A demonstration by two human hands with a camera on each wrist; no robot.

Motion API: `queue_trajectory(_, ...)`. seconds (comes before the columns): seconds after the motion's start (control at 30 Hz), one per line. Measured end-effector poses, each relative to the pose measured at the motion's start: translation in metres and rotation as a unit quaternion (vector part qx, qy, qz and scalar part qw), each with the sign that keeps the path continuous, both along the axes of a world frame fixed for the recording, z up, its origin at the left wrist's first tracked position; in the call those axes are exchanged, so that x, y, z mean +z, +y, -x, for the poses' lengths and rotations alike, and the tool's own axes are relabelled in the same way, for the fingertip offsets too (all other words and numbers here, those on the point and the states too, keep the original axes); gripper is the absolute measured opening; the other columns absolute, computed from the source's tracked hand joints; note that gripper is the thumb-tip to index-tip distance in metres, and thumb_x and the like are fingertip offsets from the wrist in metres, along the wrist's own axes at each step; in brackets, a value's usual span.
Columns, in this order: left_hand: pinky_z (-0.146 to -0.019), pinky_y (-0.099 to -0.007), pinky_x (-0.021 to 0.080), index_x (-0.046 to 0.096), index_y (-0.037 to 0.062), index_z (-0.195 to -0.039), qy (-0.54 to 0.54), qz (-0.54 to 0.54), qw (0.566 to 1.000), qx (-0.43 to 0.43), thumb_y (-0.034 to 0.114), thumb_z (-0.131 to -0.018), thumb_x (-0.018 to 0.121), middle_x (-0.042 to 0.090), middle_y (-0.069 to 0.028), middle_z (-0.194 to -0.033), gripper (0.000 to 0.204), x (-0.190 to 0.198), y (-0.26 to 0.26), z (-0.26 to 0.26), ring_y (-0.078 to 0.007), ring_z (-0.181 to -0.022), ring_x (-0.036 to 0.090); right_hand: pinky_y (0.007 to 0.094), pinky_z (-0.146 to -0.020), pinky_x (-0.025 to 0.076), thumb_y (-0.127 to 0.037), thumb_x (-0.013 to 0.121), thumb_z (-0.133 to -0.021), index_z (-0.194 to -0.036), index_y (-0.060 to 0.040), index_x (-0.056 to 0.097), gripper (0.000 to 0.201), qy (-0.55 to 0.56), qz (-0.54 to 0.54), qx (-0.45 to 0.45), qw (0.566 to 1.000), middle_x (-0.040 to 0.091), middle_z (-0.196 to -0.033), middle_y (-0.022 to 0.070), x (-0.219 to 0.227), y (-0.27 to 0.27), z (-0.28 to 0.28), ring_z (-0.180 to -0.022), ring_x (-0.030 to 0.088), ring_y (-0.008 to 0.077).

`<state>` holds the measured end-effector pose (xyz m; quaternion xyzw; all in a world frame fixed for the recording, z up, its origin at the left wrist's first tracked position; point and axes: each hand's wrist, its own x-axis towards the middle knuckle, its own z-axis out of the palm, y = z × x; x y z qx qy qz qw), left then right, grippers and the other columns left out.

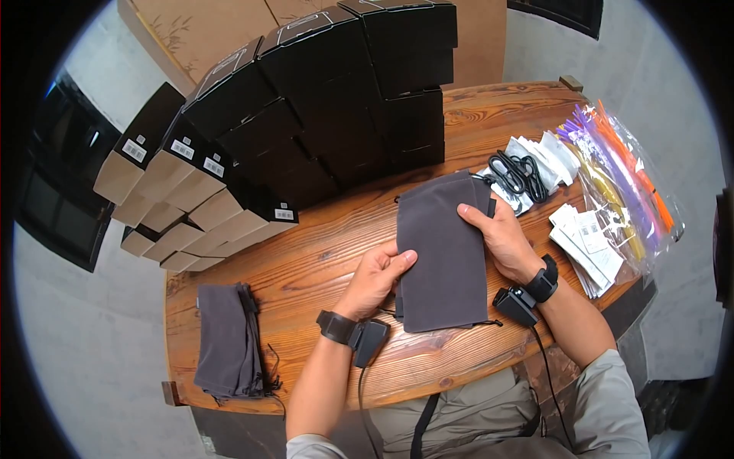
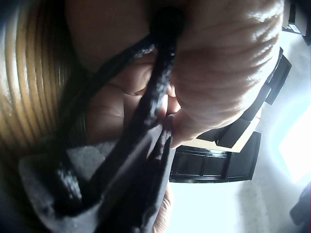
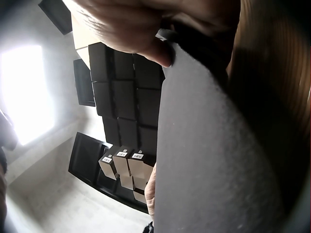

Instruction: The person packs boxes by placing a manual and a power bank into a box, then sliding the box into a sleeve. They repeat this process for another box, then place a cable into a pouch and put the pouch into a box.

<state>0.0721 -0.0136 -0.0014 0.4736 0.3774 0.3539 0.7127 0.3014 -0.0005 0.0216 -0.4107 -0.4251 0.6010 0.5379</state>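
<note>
Above the wooden desk (image 1: 306, 252), both hands held a grey drawstring pouch (image 1: 443, 252): the left hand (image 1: 375, 279) pinched its left edge, the right hand (image 1: 501, 237) gripped its upper right corner. Stacked black boxes (image 1: 321, 115) behind bore white barcode labels (image 1: 182, 149), too small to read.

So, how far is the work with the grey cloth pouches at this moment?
Looks done: a pile of dark grey drawstring pouches lies at the left of the wooden table. In hand: the left hand and right hand hold one grey cloth pouch by its edges. Seemingly left: the stacked black cardboard boxes, black cords and white paper cards lie untouched.
</note>
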Motion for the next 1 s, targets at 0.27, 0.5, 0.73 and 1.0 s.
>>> queue_trajectory(0.27,-0.08,-0.0251,0.055,0.062,-0.0011,-0.116,0.0,-0.002,1.0,-0.003,0.021,-0.095,0.062,0.07,-0.0097,-0.104,0.031,0.0001,0.0004,0.0,-0.0118,-0.09,0.067,0.0263,-0.084,0.053,-0.012,0.059,-0.095,-0.119,-0.0009,0.054,0.027,0.003,-0.001,0.004,1.0,0.064,-0.108,0.0065,0.0,0.0,-0.0005,-0.095,0.063,0.0116)
queue_trajectory(0.5,-0.078,-0.0244,0.055,0.062,-0.0014,-0.116,0.006,-0.002,1.0,-0.004,0.021,-0.095,0.061,0.07,-0.0098,-0.104,0.031,-0.0004,0.0007,0.0005,-0.0117,-0.088,0.067,0.0268,-0.082,0.054,-0.011,0.058,-0.095,-0.12,0.0003,0.054,0.028,0.004,-0.013,-0.005,1.0,0.065,-0.108,0.0082,0.0007,-0.0005,0.0007,-0.094,0.064,0.013)
queue_trajectory(0.73,-0.079,-0.0246,0.055,0.062,-0.0014,-0.116,0.006,-0.002,1.0,-0.004,0.021,-0.095,0.061,0.07,-0.01,-0.104,0.031,0.0004,0.0004,0.0004,-0.0118,-0.089,0.067,0.0267,-0.081,0.055,-0.011,0.059,-0.095,-0.12,0.0008,0.054,0.028,0.001,-0.008,-0.007,1.0,0.064,-0.108,0.0088,0.0005,0.0,0.0007,-0.093,0.065,0.0131)
queue_trajectory(1.0,-0.081,-0.025,0.055,0.061,-0.0016,-0.118,0.001,0.003,1.0,-0.003,0.02,-0.095,0.061,0.069,-0.0101,-0.106,0.031,0.0005,0.0,-0.0001,-0.0119,-0.091,0.067,0.0264,-0.08,0.055,-0.011,0.06,-0.094,-0.12,0.0009,0.054,0.029,0.002,0.001,-0.006,1.0,0.065,-0.107,0.0092,0.0006,-0.0004,0.0004,-0.092,0.065,0.0133)
